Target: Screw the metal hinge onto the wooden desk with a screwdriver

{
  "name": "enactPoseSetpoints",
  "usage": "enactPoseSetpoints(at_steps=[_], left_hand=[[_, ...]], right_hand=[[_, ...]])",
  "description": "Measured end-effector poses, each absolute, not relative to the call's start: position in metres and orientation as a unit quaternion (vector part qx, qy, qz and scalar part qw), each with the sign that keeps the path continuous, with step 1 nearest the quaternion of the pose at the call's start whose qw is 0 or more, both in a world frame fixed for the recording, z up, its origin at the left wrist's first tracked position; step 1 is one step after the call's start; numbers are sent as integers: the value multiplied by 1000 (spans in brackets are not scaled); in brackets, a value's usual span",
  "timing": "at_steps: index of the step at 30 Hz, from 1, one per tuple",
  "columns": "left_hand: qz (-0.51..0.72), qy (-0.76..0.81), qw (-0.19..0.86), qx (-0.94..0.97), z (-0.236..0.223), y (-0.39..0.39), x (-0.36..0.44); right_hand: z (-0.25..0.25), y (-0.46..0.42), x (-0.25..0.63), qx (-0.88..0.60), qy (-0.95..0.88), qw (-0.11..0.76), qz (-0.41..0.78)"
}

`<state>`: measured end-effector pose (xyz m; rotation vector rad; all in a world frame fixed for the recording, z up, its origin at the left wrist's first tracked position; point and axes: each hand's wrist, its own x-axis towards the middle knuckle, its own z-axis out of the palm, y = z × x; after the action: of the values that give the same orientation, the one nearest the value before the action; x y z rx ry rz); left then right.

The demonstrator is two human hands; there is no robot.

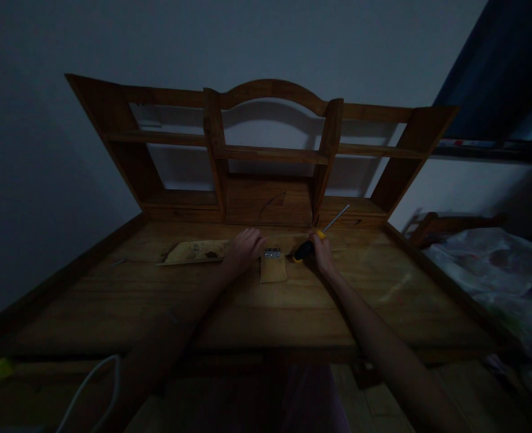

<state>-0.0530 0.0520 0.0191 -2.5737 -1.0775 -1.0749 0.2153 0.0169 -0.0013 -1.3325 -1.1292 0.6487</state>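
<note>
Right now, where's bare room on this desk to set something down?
Bare wood shows between the right forearm and the desk's right rail, and between both forearms, nearer you than the hinged piece. Crowded: the middle, with left hand, stained strip, hinged piece, right hand and screwdriver.

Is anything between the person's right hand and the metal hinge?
Yes: the held screwdriver's black-and-yellow handle juts from the right hand toward the metal hinge, with the shaft pointing away. No other object shows clearly in that gap, though the picture is too dim to rule out something small.
</note>
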Motion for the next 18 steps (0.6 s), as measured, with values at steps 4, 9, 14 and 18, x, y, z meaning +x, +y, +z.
enactPoseSetpoints(at_steps=[4,9,14,18], left_hand=[[-365,-367,49,-854,20,51,-52],[-366,-372,46,-852,20,51,-52],[-369,-364,42,-854,15,55,-53],[-377,-361,33,-853,14,56,-53]], right_hand=[[0,15,215,-578,-484,597,275],[5,11,212,-569,-495,598,271],[5,10,211,-574,-486,597,280],[2,13,211,-577,-479,597,284]])
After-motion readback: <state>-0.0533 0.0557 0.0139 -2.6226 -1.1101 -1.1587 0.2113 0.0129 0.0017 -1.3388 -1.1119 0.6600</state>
